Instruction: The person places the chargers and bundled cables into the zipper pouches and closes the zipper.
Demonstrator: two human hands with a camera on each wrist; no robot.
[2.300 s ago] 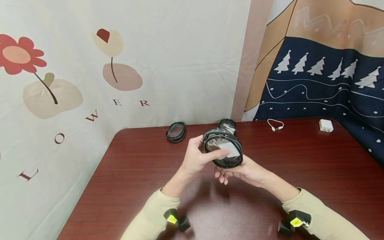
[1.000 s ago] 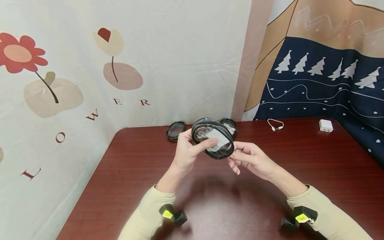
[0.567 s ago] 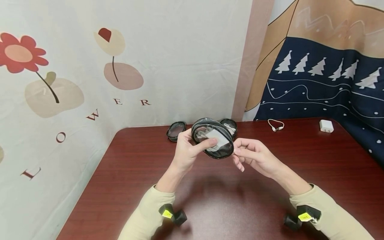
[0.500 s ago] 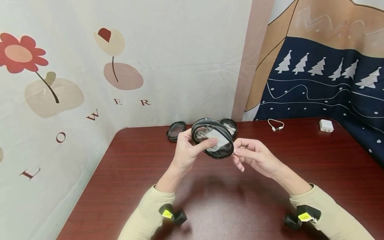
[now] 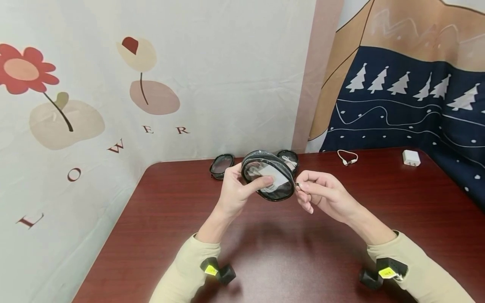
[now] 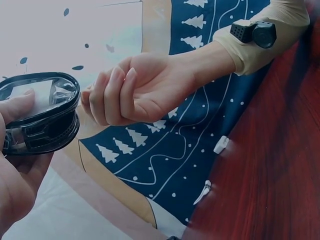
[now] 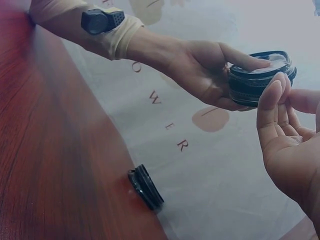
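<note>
My left hand [image 5: 238, 191] holds an oval zip pouch [image 5: 285, 190] up over the table, its thumb flat across the clear window. Black trim edges the pouch, and a zip runs round its side. Through the window show a white block [image 5: 278, 174] and a pale cable beneath my thumb. At the pouch's right end, thumb and forefinger of my right hand [image 5: 327, 195] pinch a small zip pull [image 5: 297, 184]. In the left wrist view the other fingers of the right hand [image 6: 145, 90] are loosely curled. From the right wrist view, the zipped side of the pouch [image 7: 245, 92] faces me.
A similar pouch [image 5: 222, 166] lies at the table's back edge, left of the held one. Another pouch [image 5: 289, 159], with a white cable in it, sits partly hidden behind. Farther right lie a short white cable [image 5: 346, 158] and a white charger [image 5: 411, 158] on the table [image 5: 170, 219].
The held pouch has shifted left and slightly up since the earliest frame. My right hand has come from beneath it to its right end, then edged slightly right and up with the zip pull.
</note>
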